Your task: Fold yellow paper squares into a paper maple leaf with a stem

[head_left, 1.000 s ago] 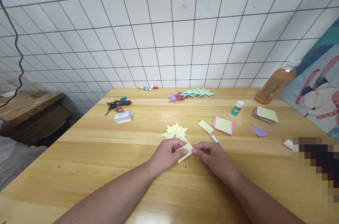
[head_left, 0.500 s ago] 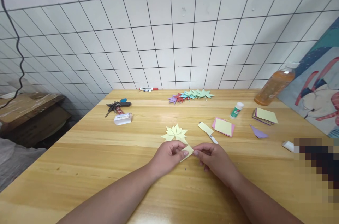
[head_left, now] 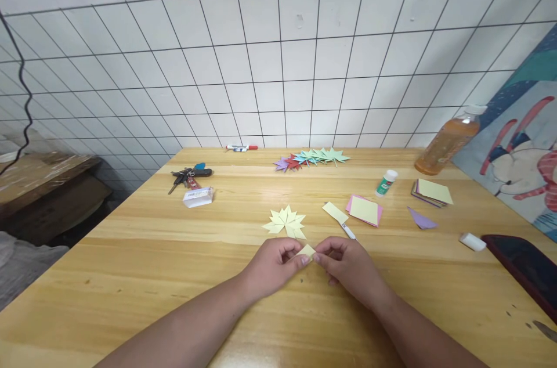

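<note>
Left hand (head_left: 275,264) is pinching a small pale-yellow paper piece (head_left: 307,250), and right hand (head_left: 350,268) is gripping its right edge, so the piece is sitting between both hands over the light wood-grain desk (head_left: 143,258). A pale-yellow, many-pointed paper shape (head_left: 285,221) is lying flat just beyond it. Farther right, a pale-yellow rectangular paper strip (head_left: 335,212) is lying against a slim white pen-like tool (head_left: 348,231).

Keys (head_left: 188,175) left of paper leaf (head_left: 285,219)
</note>
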Available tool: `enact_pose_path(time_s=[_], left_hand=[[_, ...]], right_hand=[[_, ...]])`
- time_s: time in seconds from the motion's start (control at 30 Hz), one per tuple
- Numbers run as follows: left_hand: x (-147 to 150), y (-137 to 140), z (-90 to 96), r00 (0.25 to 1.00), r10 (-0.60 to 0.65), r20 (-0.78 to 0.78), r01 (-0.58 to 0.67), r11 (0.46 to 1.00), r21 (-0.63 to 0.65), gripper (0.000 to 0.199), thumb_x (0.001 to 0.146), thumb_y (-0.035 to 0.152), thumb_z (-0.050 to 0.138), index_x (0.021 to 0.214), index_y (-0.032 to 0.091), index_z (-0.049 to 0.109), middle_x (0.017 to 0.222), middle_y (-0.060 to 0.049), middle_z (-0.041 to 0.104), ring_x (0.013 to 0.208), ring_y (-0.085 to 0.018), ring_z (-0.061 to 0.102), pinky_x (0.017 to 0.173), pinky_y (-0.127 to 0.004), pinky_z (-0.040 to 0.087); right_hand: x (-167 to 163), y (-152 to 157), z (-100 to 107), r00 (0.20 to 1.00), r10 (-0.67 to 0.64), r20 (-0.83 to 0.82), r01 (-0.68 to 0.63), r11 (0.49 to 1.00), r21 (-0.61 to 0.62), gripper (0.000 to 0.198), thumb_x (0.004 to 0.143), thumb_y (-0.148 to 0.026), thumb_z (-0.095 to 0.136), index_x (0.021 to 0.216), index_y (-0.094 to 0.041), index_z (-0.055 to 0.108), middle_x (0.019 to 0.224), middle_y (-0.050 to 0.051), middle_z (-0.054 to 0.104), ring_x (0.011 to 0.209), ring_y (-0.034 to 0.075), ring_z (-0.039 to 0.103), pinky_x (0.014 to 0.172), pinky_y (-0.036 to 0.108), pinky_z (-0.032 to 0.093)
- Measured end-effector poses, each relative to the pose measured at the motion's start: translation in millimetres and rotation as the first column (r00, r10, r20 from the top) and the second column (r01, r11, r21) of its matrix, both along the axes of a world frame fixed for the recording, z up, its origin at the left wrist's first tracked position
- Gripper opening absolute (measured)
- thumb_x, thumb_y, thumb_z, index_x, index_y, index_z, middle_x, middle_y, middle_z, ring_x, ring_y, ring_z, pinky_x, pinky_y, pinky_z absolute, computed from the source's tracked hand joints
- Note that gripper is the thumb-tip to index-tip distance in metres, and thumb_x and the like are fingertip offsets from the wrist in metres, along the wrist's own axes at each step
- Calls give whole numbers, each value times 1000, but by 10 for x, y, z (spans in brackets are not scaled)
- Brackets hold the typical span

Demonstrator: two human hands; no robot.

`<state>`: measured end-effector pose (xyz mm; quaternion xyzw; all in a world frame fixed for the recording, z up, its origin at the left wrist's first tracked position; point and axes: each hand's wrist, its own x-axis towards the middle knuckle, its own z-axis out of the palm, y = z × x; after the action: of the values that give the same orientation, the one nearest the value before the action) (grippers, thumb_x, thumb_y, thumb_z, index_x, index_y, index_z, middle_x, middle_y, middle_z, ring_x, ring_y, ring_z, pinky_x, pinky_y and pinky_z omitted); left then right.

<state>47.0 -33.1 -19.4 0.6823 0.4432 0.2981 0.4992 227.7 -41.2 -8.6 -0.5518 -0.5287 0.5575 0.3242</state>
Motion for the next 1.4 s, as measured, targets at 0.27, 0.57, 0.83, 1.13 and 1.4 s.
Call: enact_pose_path(time_s=[0.27,0.57,0.83,1.13,1.4], left_hand=[[-2,2,-1,1000,-29,-5,29,999,-26,29,80,40,53,65,14,54,58,4,37,54,-9,32,50,-19,27],[2,0,54,996,-37,82,42,997,-63,32,79,42,55,68,13,63,59,1,50,57,-11,43,55,-21,35],[3,-39,70,1000,7,10,-7,999,43,28,79,39,57,83,13,67,73,-5,62,66,-14,55,57,-21,41],[6,-138,215,966,-2,-258,120,888,443,17,74,36,64,79,21,65,75,-3,66,72,-17,57,69,-28,42],[21,-192,242,962,6,-273,124,881,456,11,80,21,53,76,20,64,68,-1,64,66,-14,56,62,-24,39]], right_hand=[[-5,12,-21,1000,4,15,-4,1000,9,20,62,-33,69,64,-19,56,55,-5,48,49,9,42,39,19,44],[-5,-8,3,998,48,-43,-47,998,31,27,65,-39,68,82,-19,64,70,-2,56,47,7,43,40,19,42],[15,-5,28,999,38,-3,-38,999,-12,21,65,-36,68,64,-18,59,54,-4,47,49,9,43,43,20,43],[-25,-79,-17,978,177,113,-190,974,120,14,63,-20,65,58,-17,53,53,-6,45,50,7,38,46,18,29],[-11,-113,40,953,163,255,-223,948,227,11,66,-26,65,64,-19,57,58,-4,50,53,9,43,48,19,32]])
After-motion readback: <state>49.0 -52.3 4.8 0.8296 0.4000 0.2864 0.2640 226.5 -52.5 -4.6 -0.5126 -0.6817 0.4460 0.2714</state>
